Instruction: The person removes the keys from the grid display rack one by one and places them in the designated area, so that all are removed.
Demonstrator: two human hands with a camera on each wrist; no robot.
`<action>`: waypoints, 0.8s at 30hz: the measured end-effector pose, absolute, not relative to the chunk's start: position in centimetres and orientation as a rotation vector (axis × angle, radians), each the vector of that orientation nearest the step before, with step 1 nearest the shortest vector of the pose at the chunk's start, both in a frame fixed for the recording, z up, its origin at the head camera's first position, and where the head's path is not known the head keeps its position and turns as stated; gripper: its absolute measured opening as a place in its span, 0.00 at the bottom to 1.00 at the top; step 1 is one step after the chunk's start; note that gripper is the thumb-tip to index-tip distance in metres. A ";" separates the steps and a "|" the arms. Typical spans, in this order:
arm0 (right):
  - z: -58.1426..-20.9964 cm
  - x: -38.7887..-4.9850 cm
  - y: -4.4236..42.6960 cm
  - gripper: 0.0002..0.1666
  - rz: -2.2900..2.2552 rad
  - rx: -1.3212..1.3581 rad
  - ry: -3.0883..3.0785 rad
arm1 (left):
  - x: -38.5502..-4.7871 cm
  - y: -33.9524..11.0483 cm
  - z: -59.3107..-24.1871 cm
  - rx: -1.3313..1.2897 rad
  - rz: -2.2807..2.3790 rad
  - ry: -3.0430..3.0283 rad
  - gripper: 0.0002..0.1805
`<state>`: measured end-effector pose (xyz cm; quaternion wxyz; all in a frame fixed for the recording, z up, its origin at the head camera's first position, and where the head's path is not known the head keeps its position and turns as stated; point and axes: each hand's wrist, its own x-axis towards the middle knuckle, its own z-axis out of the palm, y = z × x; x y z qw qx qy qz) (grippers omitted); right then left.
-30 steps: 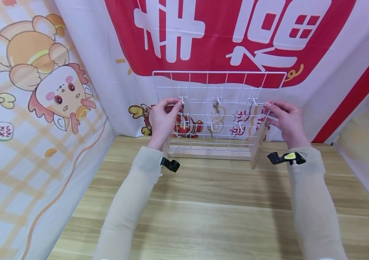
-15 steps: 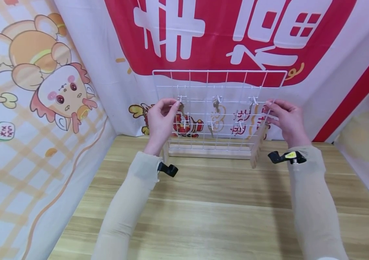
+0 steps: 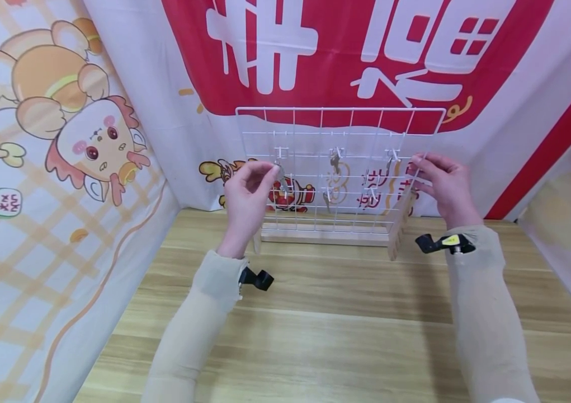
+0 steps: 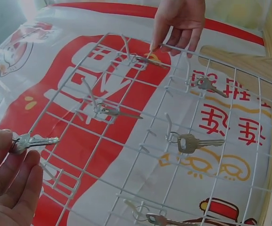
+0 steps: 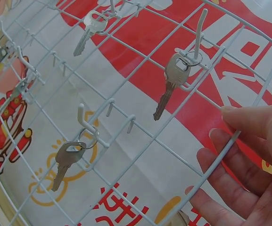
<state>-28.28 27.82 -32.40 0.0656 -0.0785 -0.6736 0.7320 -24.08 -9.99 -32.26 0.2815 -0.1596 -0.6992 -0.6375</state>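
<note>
"The silver key, where do you have it?"

"On the counter, towards the back, I have the white wire grid standing. My right hand grips its side edge, fingers curled round it. My left hand has the key in front of the grid's left part, thumb and finger narrowed in a pinch on it."

"How far along, then?"

"I'd call it early in the unhooking. Five other keys hang on the grid, so those look left to do; just one hook, upper left, is bare, and my pinched key is clear of it."

"Any writing?"

"The red banner has large white characters; the right one looks like 福 on its side, the other I can't make out. The smaller red characters behind the grid are too skewed for me to read surely. The printed tile and the yellow label are too small. I see no legible brand on any key."
</note>
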 end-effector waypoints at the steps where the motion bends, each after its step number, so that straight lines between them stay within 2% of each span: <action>1: -32.4 -28.3 27.8 0.35 2.208 -0.236 -2.031 | -23.8 -10.0 -32.5 -0.437 -1.712 -1.876 0.11; 24: -32.7 -28.4 28.0 0.36 2.192 -0.236 -2.052 | -20.3 -7.1 -44.3 -0.451 -1.833 -2.230 0.08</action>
